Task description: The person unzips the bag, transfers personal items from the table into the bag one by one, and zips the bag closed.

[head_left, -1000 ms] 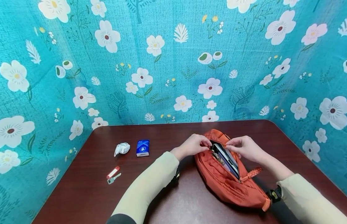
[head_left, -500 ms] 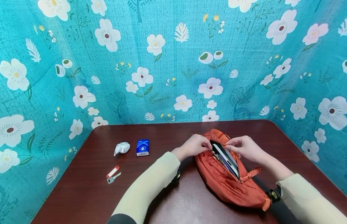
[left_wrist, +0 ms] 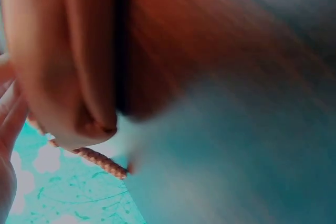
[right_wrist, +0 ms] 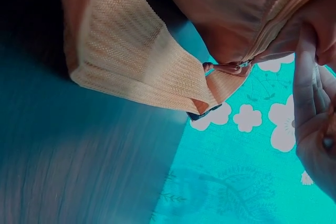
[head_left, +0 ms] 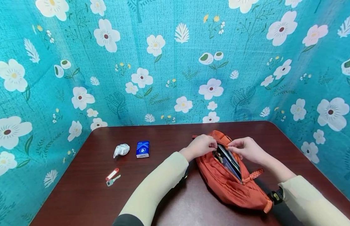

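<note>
An orange-red waist bag [head_left: 226,185] lies on the table with its zipped mouth spread apart. My right hand [head_left: 248,150] pinches the far edge of that mouth between thumb and fingers. At the upper end of the opening is my left hand [head_left: 201,146], its fingers bent and the tips hidden at the mouth; what they hold is not clear. Inside the bag I see flat dark items [head_left: 230,157], a bluish-purple item [head_left: 231,166] and small metallic bits. The left wrist view is blurred, with the bag's fabric [left_wrist: 58,51] filling its upper left.
To the left on the dark red table [head_left: 87,201] lie a coiled white cable [head_left: 122,149], a blue-and-white pack [head_left: 142,149] and a key [head_left: 113,180] with a red tag [head_left: 112,173]. A braided orange cord [head_left: 255,173] hangs from the zip. Behind is a flowered turquoise curtain [head_left: 169,62].
My left hand has shifted slightly right, further over the bag's mouth. The right hand keeps its grip on the edge. More of the bluish-purple item shows in the opening.
</note>
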{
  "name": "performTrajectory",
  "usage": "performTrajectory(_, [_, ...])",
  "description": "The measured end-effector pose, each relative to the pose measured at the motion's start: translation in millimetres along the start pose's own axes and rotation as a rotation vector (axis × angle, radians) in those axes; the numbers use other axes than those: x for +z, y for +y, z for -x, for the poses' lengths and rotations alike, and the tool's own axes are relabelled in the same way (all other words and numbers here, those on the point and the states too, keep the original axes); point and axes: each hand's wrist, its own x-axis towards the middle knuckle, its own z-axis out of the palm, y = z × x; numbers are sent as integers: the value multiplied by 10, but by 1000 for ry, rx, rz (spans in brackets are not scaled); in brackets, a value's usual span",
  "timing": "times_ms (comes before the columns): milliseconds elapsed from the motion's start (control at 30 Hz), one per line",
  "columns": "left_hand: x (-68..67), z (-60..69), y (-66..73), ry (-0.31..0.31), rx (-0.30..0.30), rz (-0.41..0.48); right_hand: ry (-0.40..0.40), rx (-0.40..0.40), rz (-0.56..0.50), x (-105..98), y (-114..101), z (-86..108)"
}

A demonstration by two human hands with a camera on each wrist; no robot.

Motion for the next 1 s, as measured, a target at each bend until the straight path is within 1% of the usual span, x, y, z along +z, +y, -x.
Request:
performTrajectory(100, [28,1,-3,-49,-16,-51,-1,-2,3,-2,4,9])
performTrajectory(167, [32,2,-13,-63,-19,-28,-3,-1,1,-7,6,10])
performTrajectory(300, [27,7,-46,-78,-34,61,-3,13,-7,-11,1,6])
performTrajectory(333, [24,10,-54,-86,-37,74,-3,13,-7,-10,0,5])
performTrajectory(400, [20,11,-69,-110,-39,73,-8,10,-8,-10,-5,3])
performTrajectory(533, [5,1,-78,-160,-12,5,-7,8,0,-4,-4,3])
performTrajectory(700, [-8,-11,-63,-194,17,-88,2,11,8,4,6,12])
performTrajectory(833, [-2,-7,-50,-199,22,-128,3,9,5,7,8,20])
performTrajectory(1000, [7,3,-46,-175,18,-132,4,6,-4,3,-6,24])
